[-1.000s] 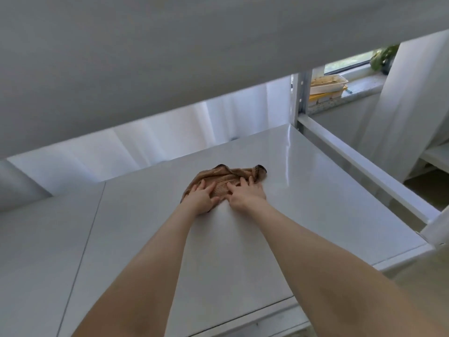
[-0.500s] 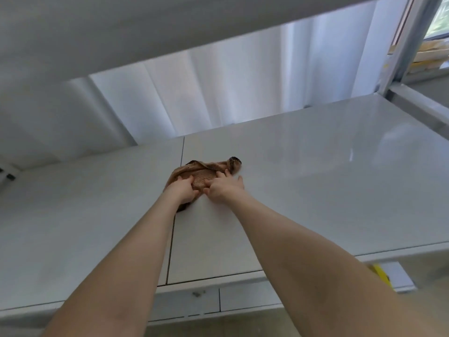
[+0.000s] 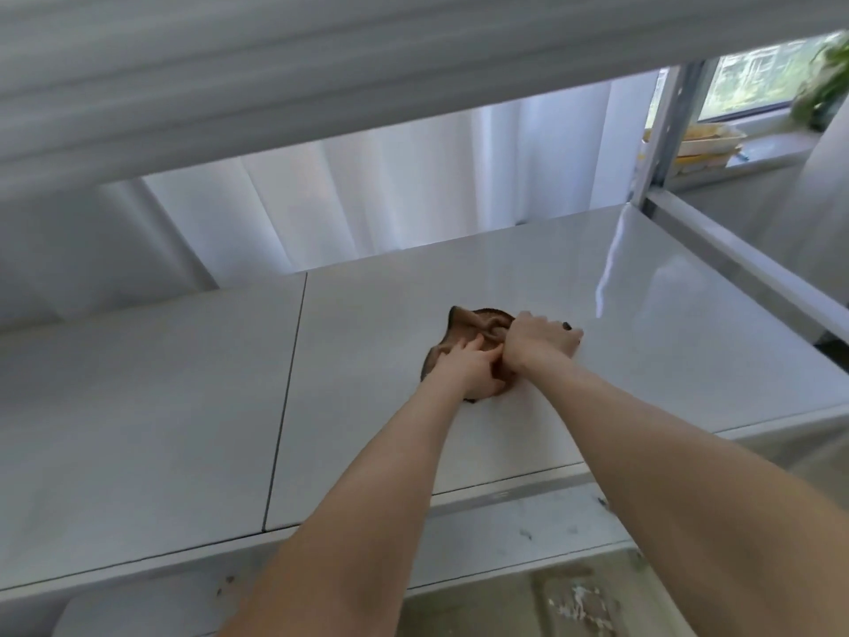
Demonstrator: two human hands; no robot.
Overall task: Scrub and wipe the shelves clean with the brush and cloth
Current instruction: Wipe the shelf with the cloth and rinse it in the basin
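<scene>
Room: a white metal rack stands by a window [image 3: 753, 80] at the far right, with a green plant [image 3: 822, 80] at its edge and a stack of yellow trays [image 3: 698, 140] on the sill [image 3: 772, 149].
Backdrop: pale, folded sheeting [image 3: 413, 195] hangs behind the rack.
Shelf [image 3: 390, 324]: glossy white, made of two panels that meet at a dark seam [image 3: 289, 393] left of the hands. Light glints along its far right side.
Upper shelf [image 3: 321, 62]: a blurred white board that crosses the top of the view, above the hands.
Post [image 3: 661, 131]: a grey upright at the shelf's far right corner, with a white rail running nearward from it.
Cloth [image 3: 473, 324]: brown and bunched, lying on the right-hand panel a little right of the seam. Its far and left edges show; the rest is covered by the hands.
Left hand [image 3: 464, 365]: lies on the near left part of the cloth, fingers stretched out toward the far right and pressing down. Its grip is apart.
Right hand [image 3: 537, 342]: sits just right of the left hand, touching it, over the right part of the cloth. Its fingers reach right onto the shelf, one with a dark nail. Only the back of the hand shows, so I cannot tell whether its grip is closed on the cloth.
Arms: both bare, reaching in from the near edge.
Floor [image 3: 551, 599]: mottled and speckled, below the shelf's near edge.
</scene>
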